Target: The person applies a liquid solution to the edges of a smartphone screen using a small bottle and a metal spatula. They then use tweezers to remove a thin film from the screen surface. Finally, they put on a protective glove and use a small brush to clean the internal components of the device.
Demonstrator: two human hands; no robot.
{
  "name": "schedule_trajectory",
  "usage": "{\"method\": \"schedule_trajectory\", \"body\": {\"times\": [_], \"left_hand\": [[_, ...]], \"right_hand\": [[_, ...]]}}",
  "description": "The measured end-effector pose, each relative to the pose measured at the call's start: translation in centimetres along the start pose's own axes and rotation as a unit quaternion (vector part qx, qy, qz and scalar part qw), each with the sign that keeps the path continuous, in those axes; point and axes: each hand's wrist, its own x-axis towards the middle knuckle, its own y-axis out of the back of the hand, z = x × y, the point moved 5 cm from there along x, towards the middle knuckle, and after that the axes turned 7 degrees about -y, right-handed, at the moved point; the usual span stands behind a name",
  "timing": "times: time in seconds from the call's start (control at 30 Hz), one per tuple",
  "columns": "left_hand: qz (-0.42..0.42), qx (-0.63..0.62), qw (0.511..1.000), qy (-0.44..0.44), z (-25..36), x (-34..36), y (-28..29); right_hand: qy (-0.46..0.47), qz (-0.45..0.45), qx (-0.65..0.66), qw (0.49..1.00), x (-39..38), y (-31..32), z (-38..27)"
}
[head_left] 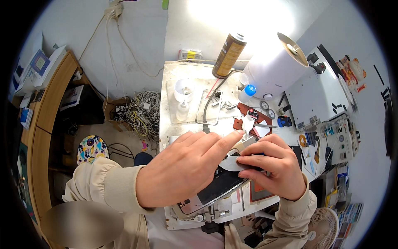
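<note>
A dark, flat phone-like device (219,187), seemingly opened up, lies at a tilt on a metal clamp (210,213) at the table's front edge. My left hand (182,166) reaches over its far left part with the index finger stretched out; the thumb and the undersides of the other fingers are hidden. In a pinch between thumb and fingers, my right hand (277,164) holds a thin, rounded grey pry card (230,164) against the device's upper part. A pale block (248,144) shows between the two hands.
Behind my hands stand a spray can (229,56), a white cylinder (275,62), a blue-capped bottle (247,93) and a clear dropper bottle (182,111). Tweezers (265,125) and small parts lie to the right. Tangled cables (143,112) heap on the floor at left.
</note>
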Motion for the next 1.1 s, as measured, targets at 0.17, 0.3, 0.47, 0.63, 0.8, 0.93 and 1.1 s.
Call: {"method": "schedule_trajectory", "body": {"times": [0.17, 0.3, 0.47, 0.63, 0.8, 0.93, 1.1], "left_hand": [[-0.001, -0.005, 1.0, 0.003, 0.05, 0.05, 0.12], [0.002, -0.005, 1.0, 0.001, 0.0, 0.07, 0.02], [-0.003, -0.006, 1.0, 0.005, -0.04, 0.03, 0.05], [-0.012, -0.008, 1.0, 0.015, 0.07, 0.1, 0.15], [-0.017, -0.025, 0.999, 0.024, -0.09, 0.2, 0.16], [-0.019, -0.033, 0.999, 0.033, -0.24, 0.13, -0.02], [-0.013, -0.03, 0.999, 0.035, -0.14, 0.13, 0.01]], "right_hand": [[0.003, -0.002, -0.001, 1.0, -0.01, -0.01, 0.17], [0.005, 0.001, 0.001, 1.0, 0.03, 0.0, 0.15], [0.006, 0.0, 0.005, 1.0, 0.04, -0.05, 0.39], [0.014, 0.001, 0.008, 1.0, 0.16, -0.1, 0.21], [0.011, -0.002, 0.005, 1.0, 0.09, -0.07, 0.47], [0.011, -0.001, 0.005, 1.0, 0.07, -0.03, 0.53], [0.004, -0.003, 0.007, 1.0, 0.02, -0.12, 0.7]]}}
